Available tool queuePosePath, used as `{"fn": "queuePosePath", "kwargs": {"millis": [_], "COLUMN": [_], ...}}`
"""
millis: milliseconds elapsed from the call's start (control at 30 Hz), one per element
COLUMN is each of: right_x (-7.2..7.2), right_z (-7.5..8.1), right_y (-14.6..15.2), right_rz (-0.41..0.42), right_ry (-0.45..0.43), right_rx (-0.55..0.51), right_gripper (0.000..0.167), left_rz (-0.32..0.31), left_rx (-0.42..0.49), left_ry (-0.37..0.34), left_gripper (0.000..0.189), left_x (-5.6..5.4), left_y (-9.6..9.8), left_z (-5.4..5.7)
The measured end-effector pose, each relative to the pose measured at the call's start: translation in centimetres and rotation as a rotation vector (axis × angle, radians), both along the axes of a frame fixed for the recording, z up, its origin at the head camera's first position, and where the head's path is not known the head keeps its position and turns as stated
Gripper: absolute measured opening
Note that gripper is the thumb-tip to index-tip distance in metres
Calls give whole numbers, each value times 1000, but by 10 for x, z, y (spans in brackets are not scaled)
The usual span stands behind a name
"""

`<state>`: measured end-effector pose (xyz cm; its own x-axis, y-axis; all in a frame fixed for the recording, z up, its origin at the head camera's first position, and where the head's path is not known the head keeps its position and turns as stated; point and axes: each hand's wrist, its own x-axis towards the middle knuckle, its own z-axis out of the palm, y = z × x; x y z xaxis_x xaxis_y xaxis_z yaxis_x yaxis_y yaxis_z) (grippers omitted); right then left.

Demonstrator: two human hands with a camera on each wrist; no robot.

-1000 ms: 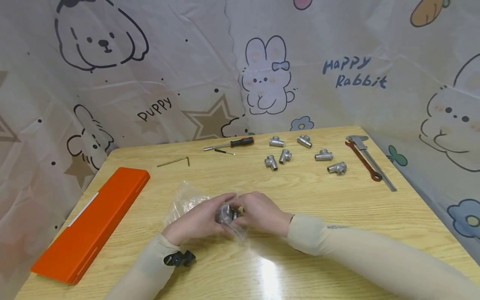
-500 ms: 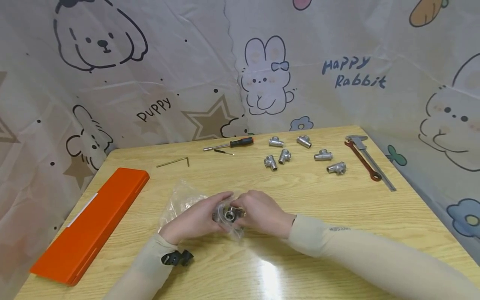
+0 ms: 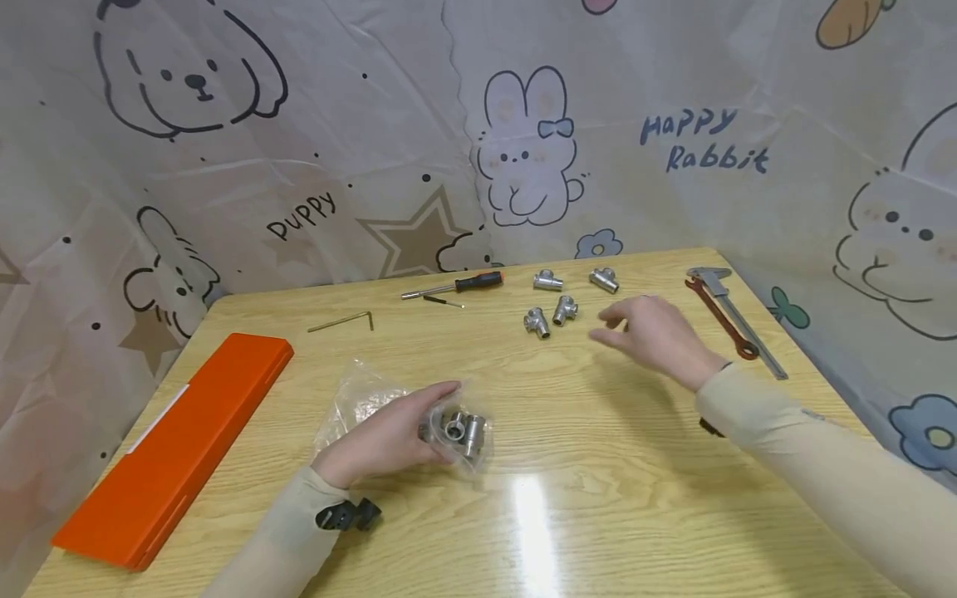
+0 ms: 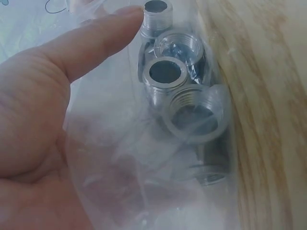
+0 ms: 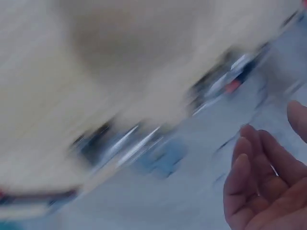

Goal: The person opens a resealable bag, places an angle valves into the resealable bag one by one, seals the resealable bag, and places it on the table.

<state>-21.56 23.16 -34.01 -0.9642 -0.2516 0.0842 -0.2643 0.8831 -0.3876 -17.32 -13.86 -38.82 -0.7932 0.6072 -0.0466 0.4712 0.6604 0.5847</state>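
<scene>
My left hand (image 3: 385, 440) holds a clear plastic bag (image 3: 350, 404) at the near middle of the table. Inside the bag's open mouth sit several metal tee pipe fittings (image 3: 473, 435); the left wrist view shows their threaded ends (image 4: 196, 115) beside my outstretched thumb, with the other fingers partly behind the plastic. My right hand (image 3: 658, 339) hovers over the right part of the table with nothing visible in it, thumb and fingers apart. Left of its fingertips lie loose tee fittings (image 3: 565, 310). The right wrist view is blurred, but the fingers (image 5: 240, 177) look loosely bent.
A long orange case (image 3: 179, 448) lies at the left. Toward the back are a hex key (image 3: 340, 322), a screwdriver (image 3: 452, 286) and a thin black tool (image 3: 443, 301). A red wrench (image 3: 721, 318) and a caliper (image 3: 748, 328) lie at the right edge.
My right hand has left the bag and moved right and away from me, now covering the spot where two loose fittings showed. The left hand stays at the bag, whose fittings are now uncovered.
</scene>
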Motion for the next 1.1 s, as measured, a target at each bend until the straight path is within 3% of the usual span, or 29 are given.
{"fn": "queuePosePath", "kwargs": {"millis": [133,233,400,533,633,833,1000,1100], "right_x": [-23,-36,-44,-45,-46,-48,-44,-37], "right_z": [-2,-7,-18,-25,-27,-26,-25,-25], "right_y": [59,91,119,122,121,119,117,113], "right_rz": [-65,-16,181,244,242,283,311,312], "right_ry": [-53,-112,-161,-231,-260,-275,-392,-406], "right_rx": [129,200,223,205,231,296,222,176], "right_gripper": [41,38,84,100,95,63,65,61], "left_rz": [0,1,14,11,1,-12,-2,-3], "left_rx": [-5,-2,5,6,11,20,16,17], "left_ry": [4,0,-23,-26,-19,-20,-36,-36], "left_gripper": [99,99,99,98,98,98,97,97], "left_x": [0,0,2,2,2,1,0,0], "left_y": [0,0,0,-1,-1,-1,-1,-2], "left_z": [0,0,1,1,1,0,1,0]}}
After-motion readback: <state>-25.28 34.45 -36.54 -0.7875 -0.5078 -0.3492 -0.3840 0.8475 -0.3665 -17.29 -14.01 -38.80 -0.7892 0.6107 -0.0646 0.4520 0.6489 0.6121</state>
